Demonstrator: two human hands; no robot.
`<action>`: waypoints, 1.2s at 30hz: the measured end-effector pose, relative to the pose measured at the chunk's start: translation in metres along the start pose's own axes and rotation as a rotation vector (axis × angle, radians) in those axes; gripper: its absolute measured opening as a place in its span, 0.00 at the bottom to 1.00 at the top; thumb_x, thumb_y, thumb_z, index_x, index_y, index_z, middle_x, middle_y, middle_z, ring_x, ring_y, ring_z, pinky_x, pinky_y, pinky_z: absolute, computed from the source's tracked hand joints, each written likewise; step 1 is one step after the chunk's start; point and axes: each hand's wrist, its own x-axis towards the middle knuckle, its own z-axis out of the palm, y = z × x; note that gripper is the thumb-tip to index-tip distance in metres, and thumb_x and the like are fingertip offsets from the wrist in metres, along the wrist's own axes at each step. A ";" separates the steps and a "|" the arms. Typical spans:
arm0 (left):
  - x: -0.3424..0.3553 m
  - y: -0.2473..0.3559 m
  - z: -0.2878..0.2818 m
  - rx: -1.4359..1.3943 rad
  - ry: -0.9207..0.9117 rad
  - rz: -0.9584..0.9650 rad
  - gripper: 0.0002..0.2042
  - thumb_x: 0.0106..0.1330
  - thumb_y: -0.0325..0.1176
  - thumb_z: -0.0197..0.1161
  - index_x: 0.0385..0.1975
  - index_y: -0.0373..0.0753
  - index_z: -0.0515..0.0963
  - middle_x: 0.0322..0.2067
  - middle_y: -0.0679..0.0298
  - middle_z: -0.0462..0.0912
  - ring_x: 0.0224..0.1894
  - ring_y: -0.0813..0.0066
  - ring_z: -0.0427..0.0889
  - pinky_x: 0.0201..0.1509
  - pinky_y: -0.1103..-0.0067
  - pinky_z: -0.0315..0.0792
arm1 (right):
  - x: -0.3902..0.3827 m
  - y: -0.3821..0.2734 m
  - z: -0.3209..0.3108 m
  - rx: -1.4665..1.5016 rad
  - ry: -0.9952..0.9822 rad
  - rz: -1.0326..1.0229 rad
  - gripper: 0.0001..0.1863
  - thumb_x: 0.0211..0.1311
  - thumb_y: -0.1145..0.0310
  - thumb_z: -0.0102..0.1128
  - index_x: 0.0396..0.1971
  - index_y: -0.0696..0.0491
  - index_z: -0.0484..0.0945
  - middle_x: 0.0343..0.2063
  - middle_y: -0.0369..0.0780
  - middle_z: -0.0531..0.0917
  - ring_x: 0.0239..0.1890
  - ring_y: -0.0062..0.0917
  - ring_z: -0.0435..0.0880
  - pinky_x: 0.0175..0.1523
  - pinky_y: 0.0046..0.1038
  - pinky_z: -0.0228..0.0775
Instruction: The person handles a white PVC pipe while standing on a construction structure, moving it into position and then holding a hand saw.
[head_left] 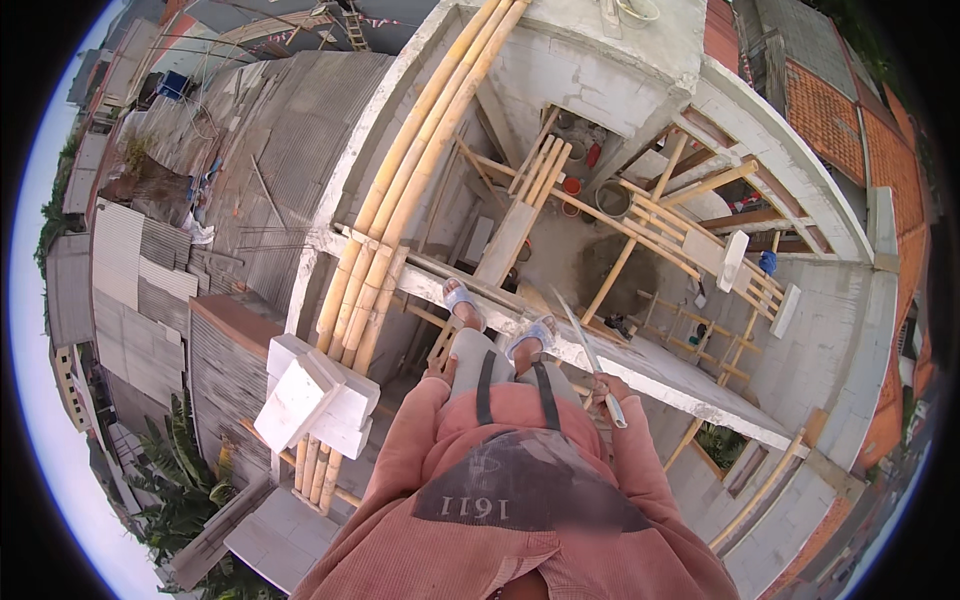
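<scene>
My right hand (607, 388) is closed on the handle of a long hand saw (580, 335), beside my right thigh. The saw's pale blade points forward and a little left. My left hand (440, 370) is by my left knee, next to a tan notched piece (439, 346). Whether its fingers grip that piece or only rest by the leg cannot be made out. My feet, in sandals (459, 296), stand on a narrow concrete beam (650, 368) high above a floor.
Bamboo poles (410, 150) run along the left wall, with white blocks (300, 400) stacked over them. Bamboo scaffolding (660, 225) and buckets (571, 186) are below on the right and ahead. Corrugated roofs (290, 120) lie beyond the left wall.
</scene>
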 end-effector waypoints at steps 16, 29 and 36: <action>0.048 0.033 -0.014 0.410 -0.314 -0.203 0.51 0.49 0.72 0.50 0.69 0.49 0.40 0.66 0.46 0.47 0.68 0.48 0.50 0.68 0.63 0.49 | 0.021 0.035 0.038 -0.038 0.171 0.040 0.09 0.59 0.62 0.57 0.32 0.43 0.66 0.13 0.29 0.68 0.09 0.12 0.62 0.13 0.16 0.53; 0.088 0.041 -0.001 0.757 -0.337 -0.237 0.61 0.40 0.63 0.68 0.67 0.38 0.36 0.65 0.51 0.53 0.65 0.53 0.58 0.67 0.66 0.56 | 0.067 0.046 0.047 0.099 0.131 -0.027 0.09 0.59 0.62 0.58 0.30 0.44 0.66 0.14 0.29 0.67 0.09 0.11 0.61 0.13 0.16 0.53; 0.075 0.065 0.022 0.784 -0.154 -0.341 0.58 0.43 0.58 0.69 0.66 0.36 0.38 0.62 0.57 0.60 0.62 0.63 0.65 0.62 0.73 0.65 | 0.099 0.042 0.028 0.103 0.182 -0.020 0.10 0.58 0.62 0.60 0.33 0.44 0.67 0.13 0.28 0.67 0.09 0.12 0.60 0.12 0.17 0.49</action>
